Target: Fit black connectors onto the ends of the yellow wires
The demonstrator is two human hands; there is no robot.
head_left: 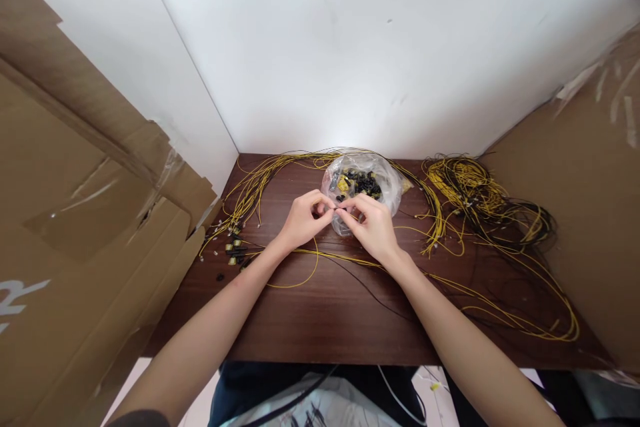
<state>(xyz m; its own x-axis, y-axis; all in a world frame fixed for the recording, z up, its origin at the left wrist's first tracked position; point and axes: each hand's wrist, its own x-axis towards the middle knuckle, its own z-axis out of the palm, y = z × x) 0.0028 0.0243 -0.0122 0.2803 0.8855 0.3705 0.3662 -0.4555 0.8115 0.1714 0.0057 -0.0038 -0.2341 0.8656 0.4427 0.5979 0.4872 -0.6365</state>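
My left hand (304, 219) and my right hand (373, 221) meet fingertip to fingertip over the front of a clear plastic bag (393, 188). Both pinch a small dark part (341, 208); its exact kind is too small to make out. Several small black pieces (367, 183) and a few yellow ones (343, 183) lie inside the open bag. A thin yellow wire (316, 267) curves down below my left hand. More yellow and black wires (345, 257) run across the table under my wrists.
Bundles of yellow and black wire arc along the table's (325, 320) back. A tangled wire coil (465, 187) sits at the right. Several black-and-yellow connectors (233, 248) lie at the left. Cardboard (100, 227) walls the left side, more cardboard (575, 213) the right.
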